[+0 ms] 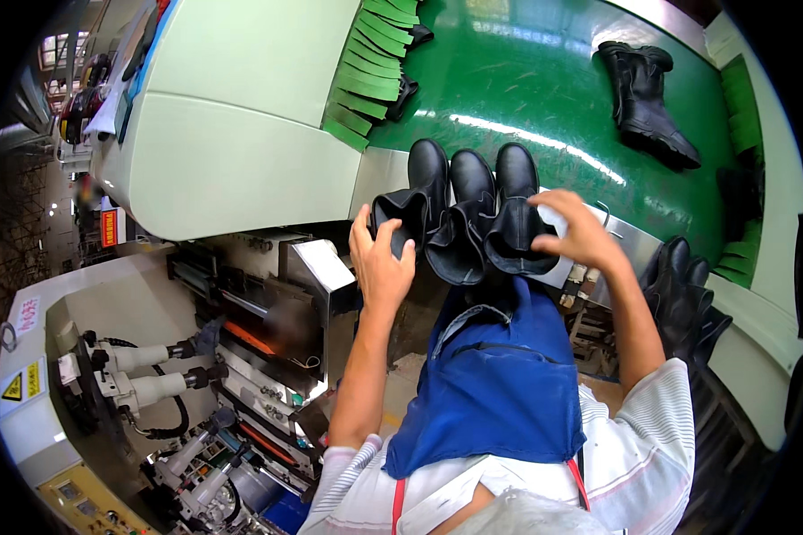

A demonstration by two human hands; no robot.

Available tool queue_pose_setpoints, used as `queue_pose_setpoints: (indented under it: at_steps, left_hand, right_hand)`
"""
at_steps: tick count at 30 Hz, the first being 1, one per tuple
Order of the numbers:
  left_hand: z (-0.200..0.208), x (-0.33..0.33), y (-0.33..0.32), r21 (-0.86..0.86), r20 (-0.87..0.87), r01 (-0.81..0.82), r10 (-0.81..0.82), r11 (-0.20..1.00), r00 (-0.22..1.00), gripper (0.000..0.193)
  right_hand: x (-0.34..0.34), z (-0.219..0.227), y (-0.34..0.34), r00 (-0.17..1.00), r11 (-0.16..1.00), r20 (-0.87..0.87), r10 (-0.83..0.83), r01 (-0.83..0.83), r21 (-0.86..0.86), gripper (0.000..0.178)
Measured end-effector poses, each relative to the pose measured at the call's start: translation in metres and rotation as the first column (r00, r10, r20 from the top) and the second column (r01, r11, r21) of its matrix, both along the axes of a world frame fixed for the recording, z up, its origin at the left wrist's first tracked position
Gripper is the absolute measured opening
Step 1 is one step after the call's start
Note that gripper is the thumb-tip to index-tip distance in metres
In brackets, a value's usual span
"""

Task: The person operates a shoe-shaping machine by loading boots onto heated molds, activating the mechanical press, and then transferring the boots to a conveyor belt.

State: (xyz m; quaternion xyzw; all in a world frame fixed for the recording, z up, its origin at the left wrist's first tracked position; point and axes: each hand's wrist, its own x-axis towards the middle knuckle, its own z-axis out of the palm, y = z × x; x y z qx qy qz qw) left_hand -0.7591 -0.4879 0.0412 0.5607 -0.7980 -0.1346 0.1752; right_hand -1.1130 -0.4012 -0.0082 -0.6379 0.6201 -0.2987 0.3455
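Observation:
Three black boots stand side by side at the near edge of a green conveyor, toes pointing away and shaft openings toward me. My left hand (pixel 383 270) is at the shaft of the left boot (pixel 428 171), its fingers spread beside the opening. On the other side, my right hand (pixel 582 234) is at the shaft of the right boot (pixel 516 169), thumb and fingers apart with a gap between them. Between these two boots is the middle boot (pixel 472 183), which neither hand touches. Whether the fingertips press on the leather is hard to tell.
Another black boot (pixel 642 102) lies on the green conveyor belt (pixel 517 80). Green strip curtains (pixel 366 76) hang at a pale machine housing (pixel 241 116). More black boots (pixel 678 290) are at the right. A machine with cylinders (pixel 152 374) stands at the left.

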Motion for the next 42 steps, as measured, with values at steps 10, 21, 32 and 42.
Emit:
queue_pose_setpoints:
  at_steps: [10,21,32,42]
  left_hand:
    - [-0.064,0.059,0.01,0.245,-0.262,-0.024,0.09,0.969,0.961,0.068]
    - [-0.094,0.071,0.08,0.037,-0.408,0.284,-0.245,0.958,0.879,0.062]
    - [-0.094,0.078,0.059,0.06,-0.412,0.111,-0.076,0.992,0.908,0.044]
    - [-0.077,0.051,0.018,0.253,0.001,-0.156,0.161,0.955,0.987,0.048]
  right_hand:
    - [0.07,-0.033,0.018,0.776,0.977,-0.615,-0.141,0.008,-0.215,0.01]
    - [0.018,-0.101,0.027,0.749,0.729,-0.133,-0.649,0.662,0.171,0.029]
    - [0.114,0.001,0.056,0.777,0.893,-0.448,-0.442,0.43,-0.135,0.045]
    - [0.139,-0.026,0.062,0.697,0.908,-0.658,-0.285,0.416,0.048,0.045]
